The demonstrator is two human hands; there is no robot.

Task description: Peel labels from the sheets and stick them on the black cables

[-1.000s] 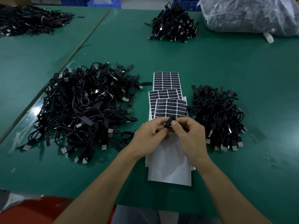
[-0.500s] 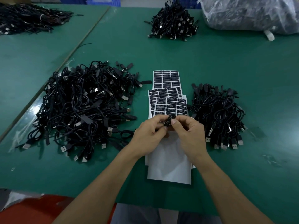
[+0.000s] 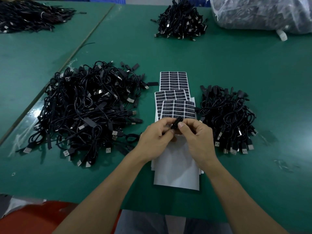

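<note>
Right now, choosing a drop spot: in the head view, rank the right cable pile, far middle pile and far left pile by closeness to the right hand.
1. Right cable pile, just beside the right hand, which pinches a black cable part.
2. Far middle pile, straight ahead across the table.
3. Far left pile, at the far left corner.

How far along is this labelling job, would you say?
Likely done: the bare white backing sheets look peeled, and the tidy pile at right may be labelled cables. In hand: the left hand and right hand pinch one black cable end. Left: the big tangled pile and the label sheets.
</note>
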